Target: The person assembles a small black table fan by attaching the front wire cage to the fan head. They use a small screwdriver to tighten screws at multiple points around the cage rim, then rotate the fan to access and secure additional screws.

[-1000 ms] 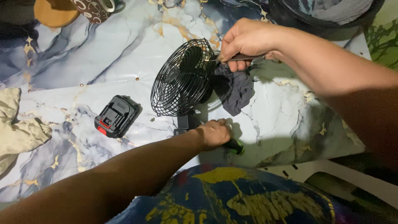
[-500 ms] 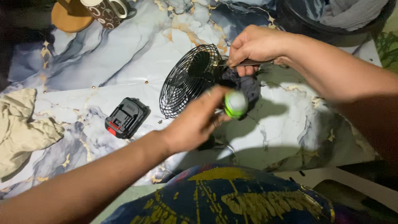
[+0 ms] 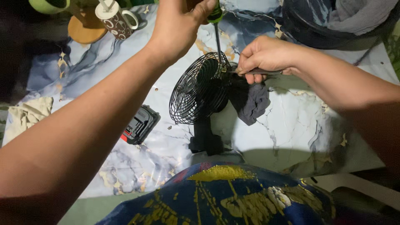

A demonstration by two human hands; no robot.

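Gripping a screwdriver (image 3: 216,31) in the left hand (image 3: 179,25), tip at the fan (image 3: 200,89) grille, right hand (image 3: 262,56) pinching pliers (image 3: 260,71), battery (image 3: 139,125) on the desk (image 3: 300,125).

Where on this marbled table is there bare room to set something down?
Two patches look free: the marbled tabletop right of the dark grey cloth, below the right hand, and the stretch between the patterned mug and the black-and-red battery pack. It is crowded around the black wire fan guard, where the left hand works a green-handled screwdriver.
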